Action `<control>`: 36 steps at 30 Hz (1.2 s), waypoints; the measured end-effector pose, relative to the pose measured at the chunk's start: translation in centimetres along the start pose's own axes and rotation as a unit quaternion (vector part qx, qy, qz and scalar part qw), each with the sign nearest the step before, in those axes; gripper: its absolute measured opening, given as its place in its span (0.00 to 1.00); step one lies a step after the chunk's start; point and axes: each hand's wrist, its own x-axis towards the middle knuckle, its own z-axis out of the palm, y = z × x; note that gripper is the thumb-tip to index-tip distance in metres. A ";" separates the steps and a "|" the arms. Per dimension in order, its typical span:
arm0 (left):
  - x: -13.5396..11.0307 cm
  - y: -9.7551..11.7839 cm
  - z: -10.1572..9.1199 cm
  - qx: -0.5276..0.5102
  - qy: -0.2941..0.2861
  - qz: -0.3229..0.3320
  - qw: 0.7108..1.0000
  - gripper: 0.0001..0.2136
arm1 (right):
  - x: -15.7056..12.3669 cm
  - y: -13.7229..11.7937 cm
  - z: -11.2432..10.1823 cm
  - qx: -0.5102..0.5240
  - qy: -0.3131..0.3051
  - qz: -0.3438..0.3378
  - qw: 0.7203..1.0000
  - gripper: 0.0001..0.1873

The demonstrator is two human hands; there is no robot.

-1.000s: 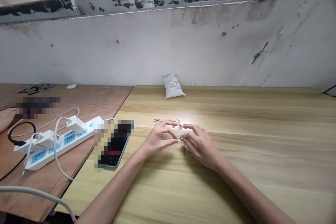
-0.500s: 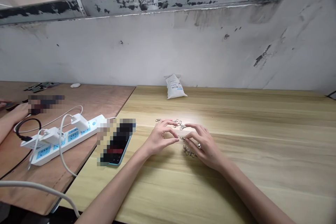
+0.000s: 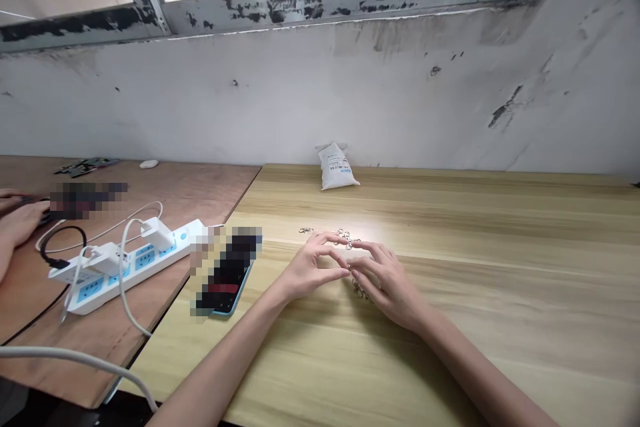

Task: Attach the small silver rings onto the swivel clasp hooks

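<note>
My left hand [image 3: 311, 268] and my right hand [image 3: 395, 287] meet fingertip to fingertip above the wooden table. Between the pinched tips is a small metal clasp [image 3: 349, 267], mostly hidden by the fingers. Just beyond them lie several silvery clasps with rings [image 3: 346, 237]. A second cluster of metal clasps [image 3: 360, 291] rests below the right fingers, partly covered by them. One clasp [image 3: 306, 231] lies apart, behind the left hand. Under the fingers a pale strip shows on the table; I cannot make out what it is.
Left of my arm lies a phone [image 3: 227, 290], partly blurred out. A white power strip [image 3: 135, 267] with chargers and cables sits on the neighbouring brown table [image 3: 200, 190], where another person's hand [image 3: 23, 220] appears. A white labelled packet [image 3: 336, 168] stands near the wall.
My fingertips have come together, and the small clasp between them is now more hidden. The view has shifted slightly. The other person's hand at far left has moved.
</note>
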 end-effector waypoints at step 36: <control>0.1 0.8 1.0 -0.009 0.073 -0.031 0.997 0.03 | 0.3 -0.9 1.5 0.011 0.050 -0.006 0.999 0.10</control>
